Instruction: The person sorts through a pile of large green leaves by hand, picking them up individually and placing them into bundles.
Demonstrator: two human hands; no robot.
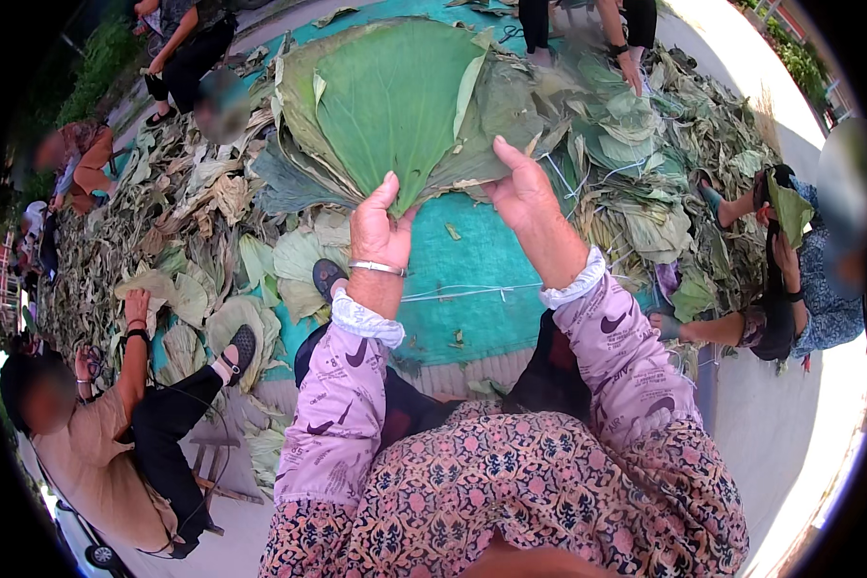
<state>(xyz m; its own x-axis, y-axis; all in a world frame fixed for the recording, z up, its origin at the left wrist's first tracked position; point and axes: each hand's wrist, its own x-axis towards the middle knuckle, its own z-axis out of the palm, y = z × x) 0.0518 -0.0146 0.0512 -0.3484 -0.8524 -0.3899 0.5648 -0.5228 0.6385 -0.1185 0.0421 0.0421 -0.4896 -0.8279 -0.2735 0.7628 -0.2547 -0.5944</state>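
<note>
A stack of folded, partly dried lotus leaves (305, 119) is raised in front of me, with a broad green lotus leaf (399, 101) on top. Its pointed lower end is pinched by my left hand (380, 233), thumb over the front. My right hand (524, 186) grips the lower right edge of the duller leaves (495, 137), thumb up. Its fingers are partly hidden behind them. Below the stack, a white string (469, 290) runs across the teal tarp (469, 249).
Heaps of dry leaves (188, 173) spread left and right. Bundles tied with string (625, 170) lie at the right. Co-workers surround the tarp; one at left (101, 462) sits by a wooden stool (213, 477), another at right (831, 274) holds a leaf. Scissors (511, 33) lie at the far side.
</note>
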